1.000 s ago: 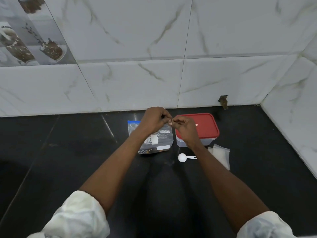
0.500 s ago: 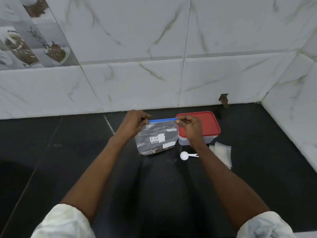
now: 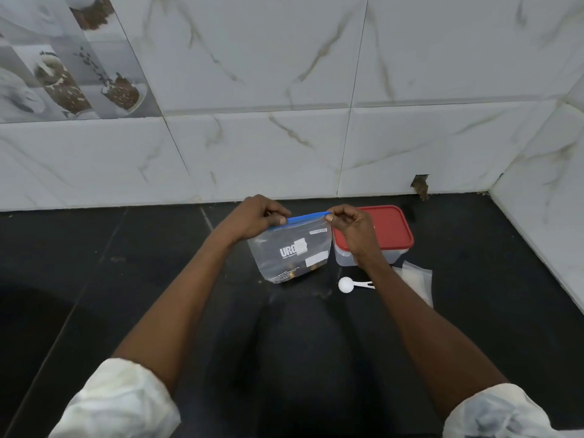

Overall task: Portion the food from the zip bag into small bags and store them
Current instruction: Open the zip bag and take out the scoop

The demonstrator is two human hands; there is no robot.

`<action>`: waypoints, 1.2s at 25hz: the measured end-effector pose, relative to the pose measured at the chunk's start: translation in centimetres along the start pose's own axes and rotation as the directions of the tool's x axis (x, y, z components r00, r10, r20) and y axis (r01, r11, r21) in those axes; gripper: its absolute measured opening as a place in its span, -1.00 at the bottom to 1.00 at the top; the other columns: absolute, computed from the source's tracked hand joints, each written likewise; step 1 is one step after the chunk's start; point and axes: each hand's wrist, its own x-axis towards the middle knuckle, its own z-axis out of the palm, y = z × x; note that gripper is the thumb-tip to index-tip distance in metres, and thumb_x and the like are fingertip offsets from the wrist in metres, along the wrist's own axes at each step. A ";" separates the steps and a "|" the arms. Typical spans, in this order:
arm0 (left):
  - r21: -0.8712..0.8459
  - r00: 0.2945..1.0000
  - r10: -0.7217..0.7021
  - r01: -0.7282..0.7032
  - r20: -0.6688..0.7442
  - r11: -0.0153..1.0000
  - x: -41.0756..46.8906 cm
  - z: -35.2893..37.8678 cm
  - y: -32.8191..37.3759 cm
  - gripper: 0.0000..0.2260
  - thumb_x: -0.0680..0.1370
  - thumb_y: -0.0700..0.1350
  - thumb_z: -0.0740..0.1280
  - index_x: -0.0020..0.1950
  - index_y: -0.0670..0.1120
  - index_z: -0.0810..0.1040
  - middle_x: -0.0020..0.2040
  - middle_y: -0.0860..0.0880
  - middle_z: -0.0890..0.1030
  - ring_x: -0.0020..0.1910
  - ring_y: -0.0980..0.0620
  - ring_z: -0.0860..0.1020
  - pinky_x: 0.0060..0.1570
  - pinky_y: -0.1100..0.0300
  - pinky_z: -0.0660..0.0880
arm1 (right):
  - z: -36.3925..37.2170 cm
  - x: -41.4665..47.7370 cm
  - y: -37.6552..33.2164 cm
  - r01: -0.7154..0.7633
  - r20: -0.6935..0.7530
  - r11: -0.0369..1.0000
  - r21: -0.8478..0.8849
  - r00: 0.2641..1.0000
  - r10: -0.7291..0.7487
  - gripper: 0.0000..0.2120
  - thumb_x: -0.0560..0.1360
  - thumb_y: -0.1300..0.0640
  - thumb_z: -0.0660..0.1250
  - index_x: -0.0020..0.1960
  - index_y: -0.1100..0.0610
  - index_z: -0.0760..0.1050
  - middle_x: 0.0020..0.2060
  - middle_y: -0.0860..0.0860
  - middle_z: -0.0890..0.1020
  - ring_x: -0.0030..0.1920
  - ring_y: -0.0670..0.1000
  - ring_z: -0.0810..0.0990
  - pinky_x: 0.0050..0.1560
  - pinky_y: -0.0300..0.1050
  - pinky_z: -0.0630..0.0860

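A clear zip bag (image 3: 290,252) with a blue zip strip and white print stands upright on the black counter (image 3: 126,279), a little dark food at its bottom. My left hand (image 3: 256,219) pinches the left end of the blue strip. My right hand (image 3: 350,226) pinches the right end, so the top edge is stretched between them. A white measuring spoon (image 3: 346,284) lies just below the bag to the right. Small clear bags (image 3: 414,279) lie flat at the right, partly hidden by my right forearm.
A clear plastic box with a red lid (image 3: 392,232) stands behind my right hand against the tiled wall (image 3: 284,137). A second tiled wall (image 3: 543,200) closes the right side. A small hole (image 3: 420,184) shows at the wall's base.
My hands were together at the middle of the bag's top a second ago. They have moved apart to the two ends of the blue strip, and the bag now stands upright.
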 end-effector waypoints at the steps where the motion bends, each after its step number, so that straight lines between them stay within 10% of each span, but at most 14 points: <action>1: 0.015 0.998 -0.006 0.005 0.058 1.000 0.5 0.0 0.5 -0.80 0.55 -0.22 0.41 0.16 -0.09 0.72 0.04 0.00 0.73 0.05 0.04 0.65 0.10 0.18 0.52 | 0.3 0.1 -0.2 -0.002 -0.003 1.000 -0.020 1.000 0.002 -0.93 0.47 0.38 0.39 -0.07 0.28 0.62 -0.19 0.14 0.66 -0.16 0.00 0.61 -0.06 -0.17 0.54; 9: 0.047 0.997 -0.075 0.073 0.034 0.996 1.2 2.2 2.6 -0.87 0.44 -0.28 0.42 -0.13 -0.06 0.69 -0.27 0.06 0.64 -0.29 0.14 0.54 -0.17 0.18 0.47 | 2.3 -0.2 -2.4 -0.147 -0.164 0.876 -0.460 0.983 0.079 -0.58 0.42 -0.12 0.41 0.17 0.11 0.55 -0.08 -0.03 0.65 -0.07 -0.02 0.61 -0.03 -0.09 0.52; 16: 0.058 0.939 -0.135 0.161 -0.315 0.985 0.2 4.3 2.3 -0.95 0.53 -0.22 0.39 -0.07 -0.14 0.66 -0.23 0.01 0.59 -0.21 -0.02 0.57 -0.19 0.15 0.45 | 3.2 -0.4 -2.9 -0.125 0.020 0.725 -0.677 0.982 0.187 -0.87 0.42 0.19 0.45 -0.06 0.21 0.62 -0.15 0.05 0.65 -0.16 0.02 0.59 -0.09 -0.07 0.53; 20: 0.003 0.933 -0.167 0.177 -0.320 0.984 -0.2 4.4 2.5 -0.93 0.51 -0.23 0.41 -0.05 -0.14 0.67 -0.19 -0.02 0.64 -0.15 -0.05 0.62 -0.15 0.12 0.51 | 3.7 -0.7 -2.9 -0.071 0.037 0.688 -0.722 0.989 0.142 -0.84 0.44 0.12 0.46 -0.14 0.23 0.63 -0.19 0.05 0.65 -0.21 -0.03 0.54 -0.20 -0.18 0.37; 25: 0.203 0.832 -0.452 0.527 -0.320 0.825 -1.5 4.2 2.5 -0.73 0.44 -0.08 0.49 0.07 -0.16 0.58 0.03 -0.11 0.65 0.08 -0.17 0.63 -0.15 0.13 0.44 | 3.4 -0.8 -2.9 -0.070 -0.061 0.527 -0.847 0.998 0.035 -0.89 0.51 0.27 0.24 -0.02 0.25 0.53 0.03 0.15 0.48 -0.11 0.15 0.54 -0.18 -0.07 0.43; 30: -0.109 0.756 -0.596 0.591 -0.272 0.800 -1.3 4.8 1.7 -0.78 0.34 -0.17 0.51 -0.12 -0.26 0.61 -0.15 -0.20 0.68 -0.10 -0.20 0.68 -0.28 0.20 0.45 | 3.7 -0.9 -2.4 -0.205 -0.202 0.614 -0.762 0.976 0.074 -0.85 0.51 0.37 0.16 0.03 0.29 0.46 0.00 0.22 0.56 -0.15 0.14 0.49 -0.22 -0.07 0.32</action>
